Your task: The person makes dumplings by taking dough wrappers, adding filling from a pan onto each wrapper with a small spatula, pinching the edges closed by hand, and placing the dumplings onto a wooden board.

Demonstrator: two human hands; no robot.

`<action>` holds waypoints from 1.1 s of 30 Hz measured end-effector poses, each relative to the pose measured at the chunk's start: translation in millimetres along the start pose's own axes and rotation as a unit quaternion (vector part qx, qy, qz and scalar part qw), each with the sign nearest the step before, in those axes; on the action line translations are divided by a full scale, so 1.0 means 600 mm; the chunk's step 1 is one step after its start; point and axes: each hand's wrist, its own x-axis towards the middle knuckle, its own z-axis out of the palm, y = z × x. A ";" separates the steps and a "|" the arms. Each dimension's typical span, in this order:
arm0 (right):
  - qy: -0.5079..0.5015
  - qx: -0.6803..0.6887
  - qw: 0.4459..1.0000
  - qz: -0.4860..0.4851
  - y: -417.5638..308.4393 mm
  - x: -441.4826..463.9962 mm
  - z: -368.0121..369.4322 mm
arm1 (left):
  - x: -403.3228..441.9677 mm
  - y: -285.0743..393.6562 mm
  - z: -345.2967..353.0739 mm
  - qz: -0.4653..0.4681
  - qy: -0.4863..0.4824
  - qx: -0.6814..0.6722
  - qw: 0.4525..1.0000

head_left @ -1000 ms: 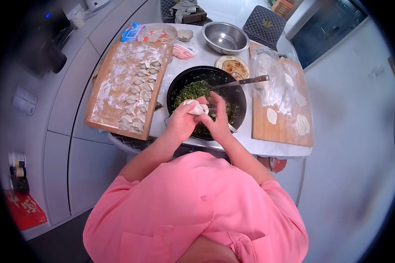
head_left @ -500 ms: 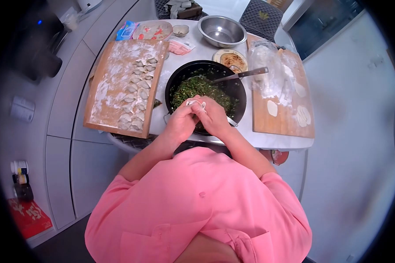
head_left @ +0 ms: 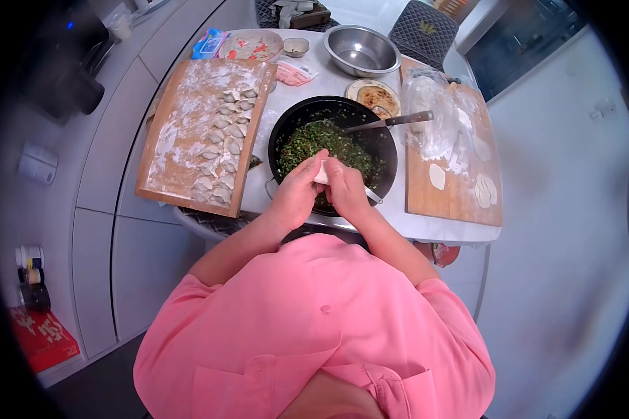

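Between my two hands is a pale dumpling [head_left: 321, 174], partly hidden by the fingers. My left hand [head_left: 295, 195] closes on it from the left, and my right hand [head_left: 347, 190] pinches it from the right. Both hands are over the near part of a black pot [head_left: 275, 133] of chopped green filling [head_left: 321, 143]. A handled utensil [head_left: 398, 119] leans in the filling, its handle over the pot's right rim. Several folded dumplings [head_left: 220, 143] lie in rows on the floured wooden board [head_left: 157, 164] to the left.
Flat dough wrappers [head_left: 437, 177] and a plastic bag [head_left: 426, 115] lie on the right wooden board [head_left: 423, 199]. Behind the pot are a steel bowl [head_left: 361, 50], a plate with a browned flatbread [head_left: 374, 98] and a small dish [head_left: 295, 47].
My fingers have shifted around the dumpling, the hands now more upright and slightly apart, with the dough showing between them. The whole view has shifted slightly.
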 end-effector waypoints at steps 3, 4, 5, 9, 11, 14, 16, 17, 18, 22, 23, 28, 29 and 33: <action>-0.056 0.197 0.964 0.168 -0.028 -0.001 -0.011 | 0.000 -0.003 -0.014 0.050 -0.070 0.100 0.991; -0.041 0.223 0.961 0.159 -0.033 -0.002 -0.005 | -0.007 0.003 -0.003 0.120 -0.078 0.235 0.962; -0.042 0.223 0.961 0.160 -0.029 -0.004 -0.001 | -0.011 0.007 0.007 0.187 -0.084 0.364 0.909; -0.044 0.211 0.965 0.149 -0.014 -0.010 0.009 | 0.000 0.009 0.004 0.358 -0.022 0.566 0.742; -0.042 0.204 0.968 0.138 -0.013 -0.010 0.011 | 0.001 0.008 0.007 0.355 -0.015 0.559 0.749; -0.047 0.205 0.969 0.128 -0.013 -0.010 0.011 | 0.000 0.010 0.008 0.361 -0.014 0.571 0.737; -0.044 0.212 0.967 0.136 -0.017 -0.010 0.012 | 0.000 0.011 0.006 0.370 -0.018 0.589 0.718; -0.043 0.212 0.967 0.136 -0.019 -0.010 0.011 | 0.000 0.012 0.005 0.369 -0.020 0.594 0.714; -0.045 0.214 0.968 0.126 -0.022 -0.011 0.010 | 0.000 0.013 0.004 0.367 -0.021 0.600 0.711; -0.069 0.199 0.971 0.110 -0.021 -0.012 0.005 | -0.003 0.011 0.004 0.315 -0.023 0.570 0.758; -0.068 0.200 0.971 0.110 -0.020 -0.011 0.001 | -0.004 0.013 0.005 0.288 -0.043 0.546 0.785; -0.174 0.280 0.936 0.122 -0.035 -0.012 -0.011 | -0.033 0.037 0.042 0.088 -0.068 0.358 0.927; -0.174 0.281 0.936 0.122 -0.046 -0.013 -0.014 | -0.041 0.047 0.050 0.093 -0.086 0.383 0.915; -0.174 0.204 0.961 0.062 -0.061 -0.018 -0.009 | -0.029 0.043 0.039 0.329 -0.199 0.474 0.792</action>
